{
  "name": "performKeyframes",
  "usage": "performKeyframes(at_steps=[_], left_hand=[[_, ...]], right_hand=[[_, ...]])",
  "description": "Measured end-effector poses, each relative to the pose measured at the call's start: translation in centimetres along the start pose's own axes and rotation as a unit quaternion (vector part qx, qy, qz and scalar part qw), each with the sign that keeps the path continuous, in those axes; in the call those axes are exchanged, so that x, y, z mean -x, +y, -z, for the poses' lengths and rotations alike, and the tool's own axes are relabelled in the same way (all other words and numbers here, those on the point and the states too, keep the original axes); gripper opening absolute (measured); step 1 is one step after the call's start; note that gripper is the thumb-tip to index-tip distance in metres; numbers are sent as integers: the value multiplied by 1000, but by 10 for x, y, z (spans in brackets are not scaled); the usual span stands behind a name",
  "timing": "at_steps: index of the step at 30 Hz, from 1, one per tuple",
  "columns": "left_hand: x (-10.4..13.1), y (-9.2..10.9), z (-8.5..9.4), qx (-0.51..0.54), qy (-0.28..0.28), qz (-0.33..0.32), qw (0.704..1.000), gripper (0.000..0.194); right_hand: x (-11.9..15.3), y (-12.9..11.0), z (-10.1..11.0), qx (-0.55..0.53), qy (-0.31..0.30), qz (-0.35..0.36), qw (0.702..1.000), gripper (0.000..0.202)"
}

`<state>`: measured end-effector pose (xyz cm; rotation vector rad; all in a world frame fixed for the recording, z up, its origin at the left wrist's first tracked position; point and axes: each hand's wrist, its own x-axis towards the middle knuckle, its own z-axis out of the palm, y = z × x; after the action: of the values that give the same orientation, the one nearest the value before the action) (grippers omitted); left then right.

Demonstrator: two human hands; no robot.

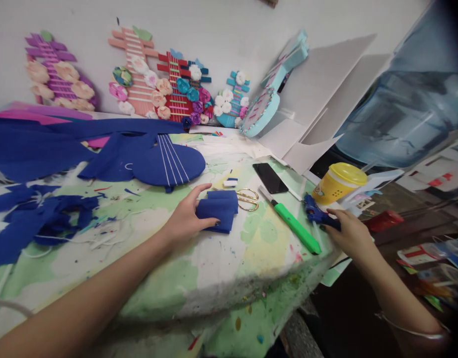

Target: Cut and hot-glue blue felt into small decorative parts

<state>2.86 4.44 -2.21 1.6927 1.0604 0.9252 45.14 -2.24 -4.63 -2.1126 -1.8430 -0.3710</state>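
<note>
My left hand (185, 214) grips a folded dark blue piece of felt or foam sheet (223, 210) at its left edge, thumb on top. Behind that piece stick out the gold handles of scissors (251, 199). At the table's right side my right hand (350, 231) is closed around the handle of a blue glue gun (314, 210); my fingers are partly hidden. Between my hands lies a green-handled knife (296, 227), its blade toward the back. A blue guitar-shaped piece (169, 161) with white strings rests farther back on the left.
A black phone (269, 177) and a yellow lidded tub (339, 183) stand behind the knife. Blue scraps (67, 219) cover the table's left side. Several flower-decorated guitar shapes (173, 89) lean on the wall. White boards (326, 94) and a large water bottle (400, 114) are at right.
</note>
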Motion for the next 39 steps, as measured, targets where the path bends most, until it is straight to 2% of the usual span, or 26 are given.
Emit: performKeyframes(at_steps=[2, 4, 8, 12, 14, 18, 20, 23, 26, 28, 30, 32, 35, 39], left_hand=[[1, 1, 2, 20, -53, -1, 998, 92], [2, 3, 3, -11, -76, -26, 997, 98], [4, 8, 5, -131, -90, -107, 982, 90], [5, 6, 4, -185, -92, -135, 969, 81], [6, 3, 2, -207, -91, -142, 964, 77], [12, 1, -7, -254, -59, -159, 952, 71], [15, 1, -11, -271, -42, -169, 947, 68], [17, 3, -15, -252, -24, -155, 955, 68], [13, 6, -14, -191, 32, -100, 976, 64], [8, 6, -12, -146, 63, -56, 986, 58], [4, 4, -11, -105, 71, -20, 992, 55], [2, 1, -10, -71, 66, -1, 995, 54], [0, -2, -10, -37, 58, 5, 998, 53], [1, -2, -9, -23, 60, 11, 998, 51]], right_hand=[[-4, 6, 4, -17, -28, -2, 999, 45], [-6, 9, 8, -57, -65, -9, 996, 41], [-5, 6, 20, -143, -100, -42, 984, 28], [6, -3, 39, -228, -107, -91, 963, 30], [14, -11, 52, -295, -96, -114, 944, 34], [30, -37, 78, -456, -46, -193, 868, 49], [39, -54, 84, -491, -29, -211, 845, 51], [55, -82, 84, -536, -67, -167, 825, 42], [74, -114, 77, -574, -163, -114, 794, 39], [85, -135, 72, -569, -208, -109, 788, 40], [92, -156, 67, -554, -242, -106, 790, 40], [95, -173, 64, -538, -258, -86, 798, 38], [92, -194, 59, -520, -247, -45, 816, 31], [85, -210, 56, -525, -247, -34, 814, 25]])
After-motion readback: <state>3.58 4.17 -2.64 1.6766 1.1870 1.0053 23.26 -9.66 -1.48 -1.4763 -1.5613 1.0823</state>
